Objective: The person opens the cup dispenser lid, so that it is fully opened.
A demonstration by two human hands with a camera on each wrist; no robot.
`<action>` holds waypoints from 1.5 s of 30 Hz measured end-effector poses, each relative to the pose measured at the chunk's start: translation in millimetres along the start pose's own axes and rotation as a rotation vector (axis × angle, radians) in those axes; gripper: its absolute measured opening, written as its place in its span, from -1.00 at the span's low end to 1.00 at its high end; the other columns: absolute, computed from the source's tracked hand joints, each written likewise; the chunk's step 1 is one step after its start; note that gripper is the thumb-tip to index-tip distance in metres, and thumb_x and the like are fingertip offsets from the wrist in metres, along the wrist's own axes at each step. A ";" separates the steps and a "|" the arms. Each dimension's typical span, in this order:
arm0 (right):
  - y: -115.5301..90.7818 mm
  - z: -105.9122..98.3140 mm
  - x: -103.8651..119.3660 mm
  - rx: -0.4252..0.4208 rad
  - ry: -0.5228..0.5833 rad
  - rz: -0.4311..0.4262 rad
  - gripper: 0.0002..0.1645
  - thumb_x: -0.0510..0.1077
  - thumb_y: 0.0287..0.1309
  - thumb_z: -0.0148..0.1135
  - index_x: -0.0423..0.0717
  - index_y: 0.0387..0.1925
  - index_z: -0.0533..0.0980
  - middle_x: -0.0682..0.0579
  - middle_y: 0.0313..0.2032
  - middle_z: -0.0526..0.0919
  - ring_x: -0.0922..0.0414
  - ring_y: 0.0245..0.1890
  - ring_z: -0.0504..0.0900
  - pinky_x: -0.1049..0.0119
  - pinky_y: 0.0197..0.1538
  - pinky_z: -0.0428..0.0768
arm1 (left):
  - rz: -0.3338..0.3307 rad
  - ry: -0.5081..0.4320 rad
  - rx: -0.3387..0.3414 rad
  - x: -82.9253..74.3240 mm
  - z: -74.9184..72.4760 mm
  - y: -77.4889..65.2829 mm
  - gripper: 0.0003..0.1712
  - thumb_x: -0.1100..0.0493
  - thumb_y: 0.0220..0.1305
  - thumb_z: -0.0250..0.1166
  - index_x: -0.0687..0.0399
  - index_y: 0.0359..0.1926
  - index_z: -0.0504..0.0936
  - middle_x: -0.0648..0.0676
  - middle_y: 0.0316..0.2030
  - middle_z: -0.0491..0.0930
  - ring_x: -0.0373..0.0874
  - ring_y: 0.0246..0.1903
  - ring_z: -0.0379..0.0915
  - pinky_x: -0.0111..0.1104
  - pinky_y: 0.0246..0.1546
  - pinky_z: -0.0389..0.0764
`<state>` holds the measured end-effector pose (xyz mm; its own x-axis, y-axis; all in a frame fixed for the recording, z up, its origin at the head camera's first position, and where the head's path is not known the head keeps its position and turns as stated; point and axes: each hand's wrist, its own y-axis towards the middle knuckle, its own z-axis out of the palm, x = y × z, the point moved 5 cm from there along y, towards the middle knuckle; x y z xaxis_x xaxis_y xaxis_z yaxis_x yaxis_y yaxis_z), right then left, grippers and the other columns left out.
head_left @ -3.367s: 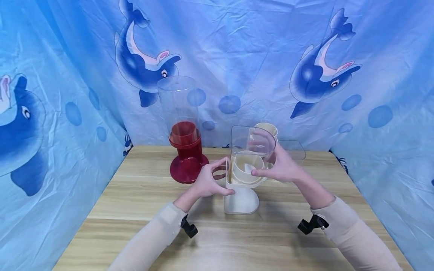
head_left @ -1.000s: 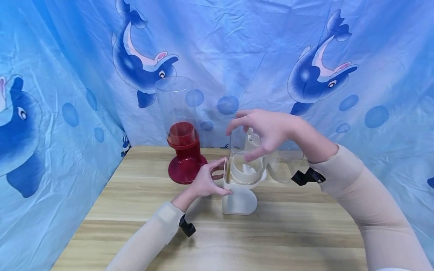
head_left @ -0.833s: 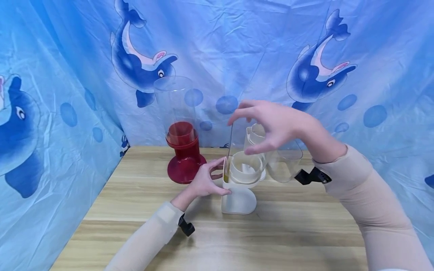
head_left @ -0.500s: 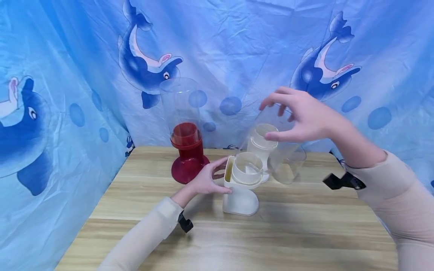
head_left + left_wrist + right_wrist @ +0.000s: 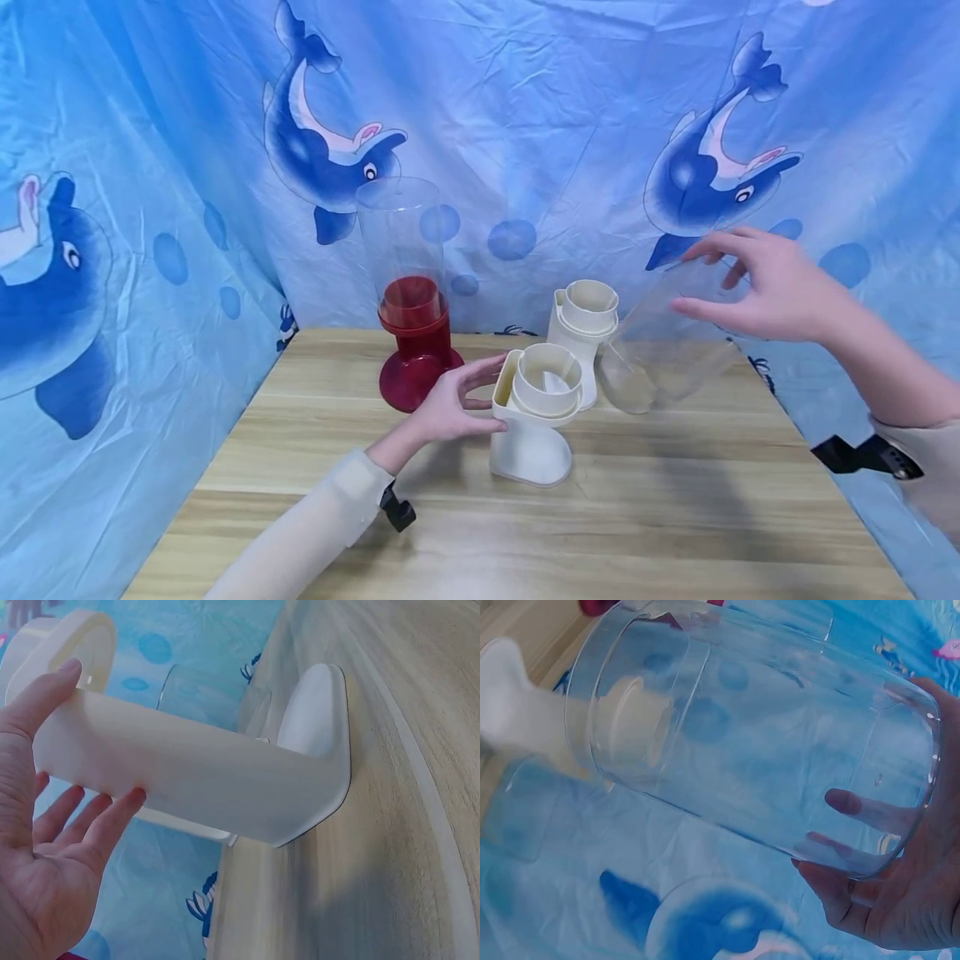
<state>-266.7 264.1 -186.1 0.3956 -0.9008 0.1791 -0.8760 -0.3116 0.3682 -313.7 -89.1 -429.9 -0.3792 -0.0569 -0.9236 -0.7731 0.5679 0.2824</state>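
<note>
My left hand (image 5: 453, 408) grips the upper back of a white dispenser base (image 5: 532, 454), thumb on one side and fingers on the other. This base stands upright on the table, a round ring and a narrow slot at its top. In the left wrist view the base (image 5: 187, 772) shows its flat back and rounded foot. My right hand (image 5: 772, 287) holds a clear container in the air, right of the bases. The container (image 5: 765, 742) fills much of the right wrist view, tilted, with thumb and fingers around one end.
A second white base (image 5: 588, 321) stands behind the first. Beside it, a second clear container (image 5: 626, 392) sits on the wooden table (image 5: 450, 533). At the back left, a red base (image 5: 420, 371) carries a tall clear cylinder (image 5: 397, 221). A blue dolphin-print curtain (image 5: 510, 125) encloses the table.
My right hand has lifted the clear container off the near white base and carried it to the right. My left hand has kept its grip on the base.
</note>
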 end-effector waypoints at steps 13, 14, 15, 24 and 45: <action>-26.3 9.6 -56.6 0.009 -0.078 0.223 -0.16 0.37 0.16 0.49 -0.18 0.19 0.59 -0.38 0.09 0.55 -0.19 -0.22 0.72 0.12 -0.35 0.56 | 0.013 0.040 -0.159 -5.7 7.6 -8.3 -0.16 0.35 0.12 0.62 -0.02 0.43 0.56 0.11 0.34 0.63 0.10 0.30 0.61 -0.17 0.04 0.82; -27.8 10.6 -59.8 0.012 -0.083 0.241 -0.13 0.39 0.16 0.47 -0.21 0.19 0.58 -0.41 0.11 0.52 -0.20 -0.23 0.72 0.08 -0.35 0.58 | 0.014 0.035 -0.167 -5.3 6.8 -7.8 -0.19 0.38 0.13 0.60 0.02 0.42 0.57 0.14 0.32 0.64 0.11 0.29 0.62 -0.16 0.04 0.82; -29.4 11.5 -63.0 0.015 -0.083 0.258 -0.11 0.40 0.17 0.46 -0.23 0.20 0.57 -0.43 0.11 0.50 -0.21 -0.22 0.71 0.01 -0.34 0.60 | 0.013 0.031 -0.174 -4.7 5.7 -7.1 -0.22 0.40 0.15 0.58 0.07 0.40 0.58 0.17 0.31 0.65 0.13 0.29 0.63 -0.13 0.06 0.81; -38.1 13.6 -89.6 0.027 -0.119 0.363 -0.02 0.46 0.28 0.31 -0.32 0.25 0.48 -0.58 0.15 0.46 -0.50 0.11 0.45 -0.43 -0.08 0.50 | -0.038 0.090 -0.231 1.1 -4.6 -2.7 -0.37 0.40 0.25 0.47 0.17 0.35 0.59 0.24 0.22 0.69 0.22 0.19 0.67 0.04 0.12 0.77; -40.2 19.1 -112.7 0.086 -0.142 0.419 0.07 0.53 0.28 0.24 -0.35 0.29 0.43 -0.64 0.14 0.44 -0.55 0.06 0.47 -0.38 -0.16 0.53 | -0.109 0.198 -0.415 12.6 -10.4 5.9 -0.57 0.34 0.34 0.42 0.13 0.21 0.67 0.19 0.07 0.79 0.09 0.05 0.75 0.01 0.09 0.80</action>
<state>-281.3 372.3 -238.5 -0.0343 -0.9853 0.1676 -0.9747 0.0700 0.2124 -328.3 -95.1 -437.1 -0.3429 -0.2760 -0.8979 -0.9365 0.1756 0.3036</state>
